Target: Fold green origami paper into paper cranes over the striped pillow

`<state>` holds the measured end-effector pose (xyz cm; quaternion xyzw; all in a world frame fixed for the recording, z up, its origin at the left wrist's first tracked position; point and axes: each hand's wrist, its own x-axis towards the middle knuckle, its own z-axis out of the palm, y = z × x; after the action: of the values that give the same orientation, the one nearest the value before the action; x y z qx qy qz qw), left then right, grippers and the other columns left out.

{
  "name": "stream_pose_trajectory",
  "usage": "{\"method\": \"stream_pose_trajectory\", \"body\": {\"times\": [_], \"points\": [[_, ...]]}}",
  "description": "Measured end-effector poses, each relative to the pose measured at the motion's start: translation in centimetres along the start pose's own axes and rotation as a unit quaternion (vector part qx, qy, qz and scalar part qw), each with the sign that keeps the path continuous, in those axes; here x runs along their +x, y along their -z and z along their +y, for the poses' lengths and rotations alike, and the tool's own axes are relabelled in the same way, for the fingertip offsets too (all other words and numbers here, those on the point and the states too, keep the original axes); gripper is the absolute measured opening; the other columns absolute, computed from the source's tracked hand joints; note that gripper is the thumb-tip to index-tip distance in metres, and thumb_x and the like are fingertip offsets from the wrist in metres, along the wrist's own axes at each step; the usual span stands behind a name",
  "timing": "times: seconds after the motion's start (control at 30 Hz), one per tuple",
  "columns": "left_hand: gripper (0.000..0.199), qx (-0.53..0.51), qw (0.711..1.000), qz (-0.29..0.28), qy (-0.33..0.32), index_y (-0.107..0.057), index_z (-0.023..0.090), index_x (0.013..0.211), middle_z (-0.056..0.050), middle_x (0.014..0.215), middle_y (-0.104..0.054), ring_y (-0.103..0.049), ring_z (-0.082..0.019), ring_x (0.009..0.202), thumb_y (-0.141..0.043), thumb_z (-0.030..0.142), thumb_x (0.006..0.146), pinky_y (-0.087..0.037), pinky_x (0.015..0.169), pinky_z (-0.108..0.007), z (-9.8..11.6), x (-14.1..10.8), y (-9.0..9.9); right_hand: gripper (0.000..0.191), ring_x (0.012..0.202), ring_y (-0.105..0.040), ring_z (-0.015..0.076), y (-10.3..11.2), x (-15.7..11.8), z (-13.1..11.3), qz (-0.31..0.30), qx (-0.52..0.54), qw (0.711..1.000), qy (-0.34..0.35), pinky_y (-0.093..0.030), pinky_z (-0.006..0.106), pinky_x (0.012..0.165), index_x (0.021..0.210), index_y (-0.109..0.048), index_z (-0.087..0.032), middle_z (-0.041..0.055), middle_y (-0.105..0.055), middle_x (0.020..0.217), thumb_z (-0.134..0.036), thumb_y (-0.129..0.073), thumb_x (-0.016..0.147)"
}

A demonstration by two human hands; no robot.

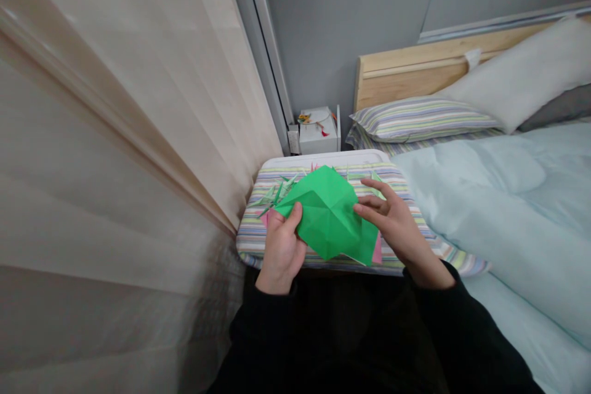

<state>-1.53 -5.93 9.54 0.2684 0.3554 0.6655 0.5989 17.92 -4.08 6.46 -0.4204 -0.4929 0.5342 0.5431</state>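
Observation:
A creased sheet of green paper (329, 209) is held up over a small table with a striped cloth (256, 240). My left hand (284, 249) pinches its left edge, the thumb on top. At the right edge of the sheet is my right hand (392, 215), its fingers apart and its thumb tip beside the paper. Pink paper (377, 249) shows under the sheet at the lower right, with another bit at the left. Several folded pieces in light and dark green (277, 192) lie on the cloth behind my left hand.
A cream curtain (138, 104) hangs along the left. Behind the table stands a small white cabinet (318, 138) with small items on top. To the right is a bed with a pale blue quilt (508, 197), a striped pillow (425, 120) and a wooden headboard (406, 74).

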Motion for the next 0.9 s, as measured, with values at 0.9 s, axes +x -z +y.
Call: {"method": "stream_pose_trajectory", "body": {"times": [0.9], "points": [[0.031,0.201,0.929,-0.253,0.182,-0.08,0.015,0.091,-0.01,0.084,-0.078,-0.073,-0.022,0.076,-0.087,0.041,0.074,-0.056,0.073,-0.03,1.1,-0.3,2.3,0.014,0.095,-0.069,0.0283,3.7,2.2,-2.0,-0.086,-0.254,0.956,0.122,-0.053,0.046,0.091,0.094,-0.075,-0.024,0.0046,-0.077,0.095,-0.033,-0.073,0.083]]}}
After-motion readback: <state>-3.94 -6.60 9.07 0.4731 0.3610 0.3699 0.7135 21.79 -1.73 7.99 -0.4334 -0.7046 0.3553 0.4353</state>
